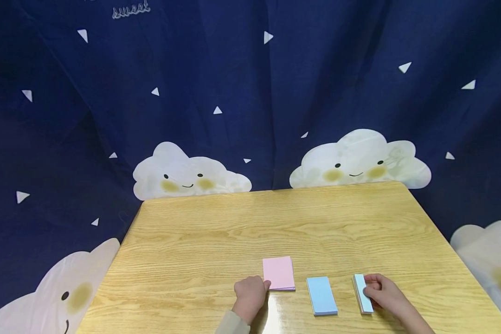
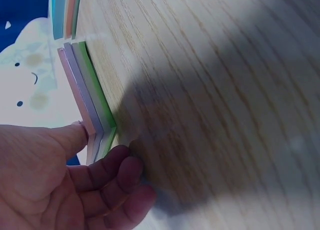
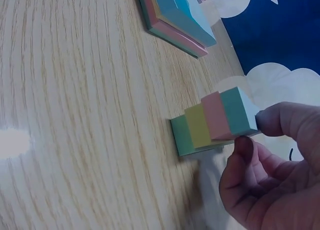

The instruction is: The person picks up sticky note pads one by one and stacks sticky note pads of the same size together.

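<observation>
A square sticky note stack (image 1: 279, 272), pink on top, lies on the table; its edges show pink, purple, whitish and green layers in the left wrist view. My left hand (image 1: 249, 294) holds its near left corner, thumb on the top and curled fingers by the side. At the right, my right hand (image 1: 385, 293) pinches a narrow sticky note stack (image 3: 217, 117), thumb on its pale blue top and fingertips at its side. This stack's teal, pink, yellow and green layers are stepped, not flush. Between the hands lies a rectangular blue-topped sticky note stack (image 1: 322, 296), touched by neither hand.
The three stacks stand in a row near the front of the wooden table (image 1: 200, 241). Behind and beside the table hangs a dark blue curtain (image 1: 217, 60) printed with white clouds and triangles.
</observation>
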The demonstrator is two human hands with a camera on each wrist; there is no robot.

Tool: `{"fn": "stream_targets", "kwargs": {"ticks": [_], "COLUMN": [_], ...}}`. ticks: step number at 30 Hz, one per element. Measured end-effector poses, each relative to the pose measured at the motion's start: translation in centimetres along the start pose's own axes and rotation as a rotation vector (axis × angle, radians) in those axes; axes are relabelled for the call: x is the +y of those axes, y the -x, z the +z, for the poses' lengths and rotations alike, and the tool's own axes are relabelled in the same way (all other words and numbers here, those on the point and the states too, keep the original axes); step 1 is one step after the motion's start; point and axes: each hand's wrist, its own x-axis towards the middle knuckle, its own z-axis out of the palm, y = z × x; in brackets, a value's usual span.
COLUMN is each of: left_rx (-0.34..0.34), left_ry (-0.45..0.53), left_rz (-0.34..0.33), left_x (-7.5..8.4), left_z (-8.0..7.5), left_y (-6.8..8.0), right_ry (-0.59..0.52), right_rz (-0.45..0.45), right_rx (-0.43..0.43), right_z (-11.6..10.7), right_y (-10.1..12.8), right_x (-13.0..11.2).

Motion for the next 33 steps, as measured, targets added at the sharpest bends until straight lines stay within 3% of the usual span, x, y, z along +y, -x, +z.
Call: {"fn": "stream_targets", "kwargs": {"ticks": [20,25,33], "left_rx": [0.034,0.071,0.035], "left_ry": [-0.019,-0.053,-0.052], "left_rz": [-0.007,0.007,0.013], "left_x": [0.3,0.5,0.5], "left_z": [0.2,0.5,0.4], "left_y": [-0.2,-0.2,-0.3], "right_ry": [-0.048,-0.048,0.062], "right_rz": [0.019,-0.022,-0.106], "right_rx": [-0.041,-0.089,-0.018], "right_z": [-0.1,-0.9,-2.4], "right_y": [0.1,0.1,-0.7], "right_x": [0.1,0.2,-2.2]}}
